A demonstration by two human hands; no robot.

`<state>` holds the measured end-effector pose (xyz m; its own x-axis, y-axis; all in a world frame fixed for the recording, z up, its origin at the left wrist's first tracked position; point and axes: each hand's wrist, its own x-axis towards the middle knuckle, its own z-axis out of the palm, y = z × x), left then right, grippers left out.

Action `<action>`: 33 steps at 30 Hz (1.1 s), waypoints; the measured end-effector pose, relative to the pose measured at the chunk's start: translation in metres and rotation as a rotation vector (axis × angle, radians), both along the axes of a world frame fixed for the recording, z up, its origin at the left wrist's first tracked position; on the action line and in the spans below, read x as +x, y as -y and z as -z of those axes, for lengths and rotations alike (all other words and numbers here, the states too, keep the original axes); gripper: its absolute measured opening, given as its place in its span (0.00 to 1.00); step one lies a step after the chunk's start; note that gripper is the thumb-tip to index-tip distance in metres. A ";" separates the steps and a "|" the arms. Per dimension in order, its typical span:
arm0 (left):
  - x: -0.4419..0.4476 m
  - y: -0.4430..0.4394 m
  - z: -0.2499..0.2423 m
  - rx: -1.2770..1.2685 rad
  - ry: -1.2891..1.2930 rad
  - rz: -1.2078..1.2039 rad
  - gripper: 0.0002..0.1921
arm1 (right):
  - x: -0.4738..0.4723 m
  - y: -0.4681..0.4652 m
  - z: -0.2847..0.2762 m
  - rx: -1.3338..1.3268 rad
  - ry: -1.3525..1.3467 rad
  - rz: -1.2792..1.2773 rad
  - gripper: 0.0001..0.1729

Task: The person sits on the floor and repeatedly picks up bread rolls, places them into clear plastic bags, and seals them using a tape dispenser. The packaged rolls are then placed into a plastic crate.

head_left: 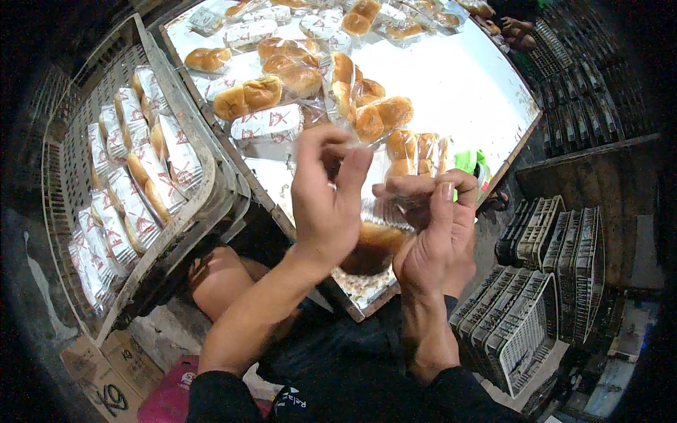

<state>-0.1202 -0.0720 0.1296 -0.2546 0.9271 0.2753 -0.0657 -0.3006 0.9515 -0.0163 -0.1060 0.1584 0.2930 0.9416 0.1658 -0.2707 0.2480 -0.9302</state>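
Both hands are raised over the near corner of a white tabletop, around a wrapped bread bun [374, 251] in a clear plastic wrapper [383, 210]. My left hand [330, 198] is on the bun's left, thumb up and fingers curled; blur hides whether it grips film. On the right, my right hand [439, 232] pinches thumb against forefinger, seemingly on the wrapper's film. Just beyond the hands, several packed buns [415, 150] stand in a row. More golden buns [383, 119] in clear film lie heaped past my left fingers. A printed white packet [267, 124] rests left of them.
At the left, a plastic crate [209, 185] holds rows of printed bread packets [153, 174]. A bright green item [468, 161] sits by the right edge of the table [439, 79]. Stacked crates [508, 322] stand lower right. Another person's hand [518, 31] shows at top right.
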 end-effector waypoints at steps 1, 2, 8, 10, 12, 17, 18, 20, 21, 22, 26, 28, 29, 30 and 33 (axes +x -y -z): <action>0.000 -0.001 0.015 0.365 -0.130 -0.171 0.25 | -0.002 0.000 -0.002 -0.001 0.024 0.015 0.09; 0.005 0.005 0.024 0.463 -0.112 -0.235 0.28 | -0.003 0.000 -0.001 0.037 0.009 0.003 0.08; 0.005 0.030 0.000 -0.014 -0.187 0.107 0.15 | 0.011 -0.007 0.006 0.015 0.168 0.073 0.06; 0.011 0.022 0.004 -0.056 0.005 0.083 0.15 | 0.006 -0.003 0.017 0.185 0.457 0.198 0.12; 0.014 0.027 0.000 -0.190 0.180 0.159 0.15 | 0.014 0.006 0.026 0.349 0.862 0.199 0.22; 0.021 0.023 0.009 -0.084 0.068 0.094 0.15 | 0.024 0.011 0.020 0.051 0.883 0.006 0.15; 0.022 0.018 0.012 -0.059 0.081 0.094 0.16 | 0.031 0.007 0.017 0.128 1.025 0.034 0.14; 0.016 0.012 0.023 -0.079 0.052 0.150 0.17 | 0.033 0.005 0.015 0.166 0.980 0.073 0.13; 0.015 0.012 0.023 -0.125 0.014 0.209 0.17 | 0.034 0.007 0.016 0.154 0.912 0.064 0.12; 0.017 0.014 0.021 -0.111 -0.004 0.200 0.19 | 0.034 0.009 0.017 0.143 0.843 0.056 0.12; 0.019 0.022 0.010 -0.105 0.004 0.123 0.16 | 0.040 0.015 0.025 0.274 1.104 0.160 0.11; 0.026 0.025 0.005 0.008 0.145 0.191 0.14 | 0.046 0.014 0.032 0.418 1.174 0.253 0.09; 0.025 0.024 0.006 0.023 0.056 0.200 0.12 | 0.048 0.009 0.036 0.399 1.173 0.286 0.08; 0.022 0.024 0.006 0.040 -0.034 0.199 0.11 | 0.048 0.005 0.039 0.382 1.166 0.310 0.08; 0.016 0.021 0.030 -0.010 -0.253 0.218 0.12 | 0.039 0.003 0.040 0.228 0.868 0.194 0.06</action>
